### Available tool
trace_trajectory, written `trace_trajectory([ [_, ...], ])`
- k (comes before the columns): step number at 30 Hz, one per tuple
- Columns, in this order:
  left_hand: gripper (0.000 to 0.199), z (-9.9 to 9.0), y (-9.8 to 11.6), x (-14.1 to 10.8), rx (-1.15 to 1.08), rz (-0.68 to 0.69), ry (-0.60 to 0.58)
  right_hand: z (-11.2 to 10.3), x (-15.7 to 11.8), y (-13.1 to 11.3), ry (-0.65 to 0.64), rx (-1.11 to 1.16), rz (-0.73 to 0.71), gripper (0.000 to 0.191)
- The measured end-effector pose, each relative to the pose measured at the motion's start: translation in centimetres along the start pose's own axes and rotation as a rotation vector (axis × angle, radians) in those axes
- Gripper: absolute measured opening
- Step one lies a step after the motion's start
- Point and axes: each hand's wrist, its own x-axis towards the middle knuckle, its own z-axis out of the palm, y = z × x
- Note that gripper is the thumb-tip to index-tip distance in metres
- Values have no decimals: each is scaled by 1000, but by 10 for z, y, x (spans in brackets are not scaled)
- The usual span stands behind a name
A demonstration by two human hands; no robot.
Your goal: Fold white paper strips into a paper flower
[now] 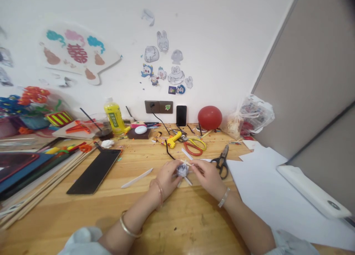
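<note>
In the middle of the table, my left hand (167, 173) is closed on a small white paper piece with dark markings (182, 170). Its exact shape is partly covered by my fingers. My right hand (207, 173) pinches a thin pale stick (185, 162) that lies across the top of this piece. White paper strips stick out beneath it. One loose paper strip (137, 177) rests to the left of my hands, and another strip (187, 154) lies just beyond them. Black-handled scissors (221, 162) lie beside my right hand.
Behind my hands are a yellow glue gun (174, 139), red-and-yellow-handled scissors (195, 146) and a red balloon (210, 117). White paper sheets (260, 188) cover the right side. On the left lie a black tablet (95, 172), wooden sticks (52, 183) and a yellow-labelled bottle (114, 116).
</note>
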Motion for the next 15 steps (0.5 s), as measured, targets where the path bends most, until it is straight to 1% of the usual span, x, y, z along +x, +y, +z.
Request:
trace_trajectory([
  [2,39,-1,-1,1,-51,4,-6,-2,2,3,-34,-20,-18,13],
  [5,40,-3,-2,1,-150,-7,-13,-6,3,2,-137,-54,-108,12],
  [7,40,-5,-2,0,-177,-6,-14,-7,3,0,-193,-75,-161,10],
  [9,44,-7,0,0,-160,5,-10,-7,3,-2,-223,-92,-199,9],
  [12,48,-11,5,-1,-81,56,28,-4,1,-3,-246,-134,-239,10],
  [13,46,-13,7,-1,-37,80,37,-4,1,-4,-253,-150,-245,11],
  [15,35,-16,10,-2,72,128,36,-2,1,-4,-261,-170,-250,13],
])
